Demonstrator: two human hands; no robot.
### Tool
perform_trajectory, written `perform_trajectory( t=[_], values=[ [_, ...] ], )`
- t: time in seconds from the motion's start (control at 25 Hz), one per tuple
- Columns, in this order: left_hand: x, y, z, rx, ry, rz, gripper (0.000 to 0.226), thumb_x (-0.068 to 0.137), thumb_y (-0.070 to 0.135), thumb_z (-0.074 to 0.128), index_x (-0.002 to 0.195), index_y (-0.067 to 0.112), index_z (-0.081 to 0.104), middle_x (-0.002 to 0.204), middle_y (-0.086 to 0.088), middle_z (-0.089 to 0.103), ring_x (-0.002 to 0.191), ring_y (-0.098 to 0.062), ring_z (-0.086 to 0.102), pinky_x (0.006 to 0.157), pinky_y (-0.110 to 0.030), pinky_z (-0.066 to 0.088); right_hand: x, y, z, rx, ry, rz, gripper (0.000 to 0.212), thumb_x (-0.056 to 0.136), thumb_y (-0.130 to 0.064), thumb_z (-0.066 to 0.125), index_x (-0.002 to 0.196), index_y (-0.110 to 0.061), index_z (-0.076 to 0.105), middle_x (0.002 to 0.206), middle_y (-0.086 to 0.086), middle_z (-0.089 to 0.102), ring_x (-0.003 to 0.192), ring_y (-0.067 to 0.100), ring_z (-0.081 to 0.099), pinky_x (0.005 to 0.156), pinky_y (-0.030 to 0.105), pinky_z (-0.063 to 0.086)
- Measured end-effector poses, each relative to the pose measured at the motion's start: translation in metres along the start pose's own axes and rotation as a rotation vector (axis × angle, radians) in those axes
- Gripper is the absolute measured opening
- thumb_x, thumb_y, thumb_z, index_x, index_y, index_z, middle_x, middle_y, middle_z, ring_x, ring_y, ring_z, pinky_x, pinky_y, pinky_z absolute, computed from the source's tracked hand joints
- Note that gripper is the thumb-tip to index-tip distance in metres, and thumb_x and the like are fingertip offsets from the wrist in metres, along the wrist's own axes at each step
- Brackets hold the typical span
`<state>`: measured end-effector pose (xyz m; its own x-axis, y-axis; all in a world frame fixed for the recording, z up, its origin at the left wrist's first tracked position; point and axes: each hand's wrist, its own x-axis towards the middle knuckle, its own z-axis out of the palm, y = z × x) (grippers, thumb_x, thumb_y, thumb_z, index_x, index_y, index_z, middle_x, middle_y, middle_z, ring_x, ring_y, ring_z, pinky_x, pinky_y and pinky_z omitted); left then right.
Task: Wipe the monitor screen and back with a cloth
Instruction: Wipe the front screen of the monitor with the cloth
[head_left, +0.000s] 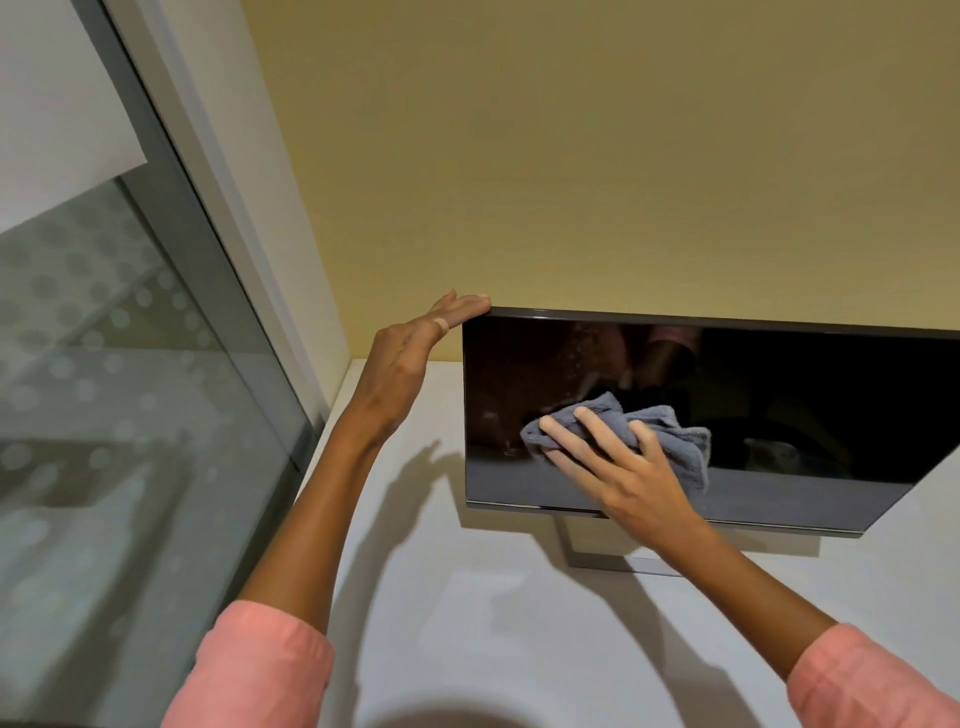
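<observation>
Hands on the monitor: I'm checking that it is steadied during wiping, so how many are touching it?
2. The left hand rests on the monitor at its top left corner; the right hand presses the grey cloth against the lower screen.

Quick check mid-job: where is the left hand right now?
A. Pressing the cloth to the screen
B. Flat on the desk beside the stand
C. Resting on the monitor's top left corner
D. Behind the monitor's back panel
C. The left hand rests its fingers on the top left corner of the monitor, while the right hand presses the grey cloth against the screen.
</observation>
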<state>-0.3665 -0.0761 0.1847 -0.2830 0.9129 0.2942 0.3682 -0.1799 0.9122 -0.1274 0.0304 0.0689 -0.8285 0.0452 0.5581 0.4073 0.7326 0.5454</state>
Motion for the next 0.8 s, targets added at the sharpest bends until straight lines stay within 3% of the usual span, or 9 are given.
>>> perform_trajectory(
  t=[0.12, 0.28, 0.44, 0.64, 0.8],
  values=[
    [0.003, -0.001, 0.002, 0.01, 0.016, 0.002, 0.051, 0.091, 0.027, 0.022, 0.122, 0.027, 0.062, 0.134, 0.009, 0.055, 0.134, 0.006, 0.032, 0.105, -0.006, 0.02, 0.02, 0.019, -0.017, -0.013, 0.075, 0.14, 0.036, 0.093, -0.004, 0.048, 0.123, -0.018, 0.061, 0.144, 0.0, 0.046, 0.128, 0.027, 0.044, 0.086, 0.046, 0.037],
    [0.004, -0.014, -0.015, -0.072, -0.004, 0.027, 0.057, 0.088, 0.042, 0.019, 0.134, 0.028, 0.049, 0.128, 0.008, 0.06, 0.133, -0.001, 0.037, 0.115, -0.035, 0.018, 0.087, -0.005, -0.025, 0.04, 0.2, 0.278, 0.028, 0.095, -0.007, 0.049, 0.11, -0.022, 0.066, 0.14, -0.002, 0.051, 0.122, 0.028, 0.051, 0.085, 0.042, 0.036],
    [0.005, -0.013, -0.012, -0.07, -0.024, 0.019, 0.063, 0.088, 0.045, 0.018, 0.141, 0.023, 0.041, 0.128, 0.01, 0.061, 0.134, 0.001, 0.034, 0.115, -0.041, 0.015, 0.097, -0.037, -0.009, 0.066, 0.208, 0.178, 0.025, 0.097, -0.013, 0.049, 0.114, -0.021, 0.066, 0.14, -0.001, 0.051, 0.124, 0.026, 0.05, 0.084, 0.043, 0.037],
    [0.007, -0.014, -0.013, -0.04, -0.044, 0.032, 0.064, 0.088, 0.046, 0.015, 0.142, 0.022, 0.04, 0.128, 0.014, 0.06, 0.135, 0.001, 0.032, 0.115, -0.039, 0.014, 0.041, -0.044, 0.009, 0.009, 0.022, -0.019, 0.039, 0.095, -0.004, 0.039, 0.126, -0.015, 0.059, 0.145, 0.003, 0.045, 0.131, 0.029, 0.038, 0.086, 0.047, 0.034],
    [0.011, -0.017, -0.015, -0.079, -0.064, 0.044, 0.065, 0.087, 0.045, 0.016, 0.141, 0.019, 0.042, 0.128, 0.011, 0.06, 0.135, -0.006, 0.035, 0.115, -0.04, 0.014, 0.028, -0.017, -0.007, -0.051, 0.028, 0.078, 0.038, 0.093, -0.006, 0.047, 0.127, -0.017, 0.058, 0.146, -0.001, 0.044, 0.13, 0.027, 0.04, 0.086, 0.046, 0.036]
  ],
)
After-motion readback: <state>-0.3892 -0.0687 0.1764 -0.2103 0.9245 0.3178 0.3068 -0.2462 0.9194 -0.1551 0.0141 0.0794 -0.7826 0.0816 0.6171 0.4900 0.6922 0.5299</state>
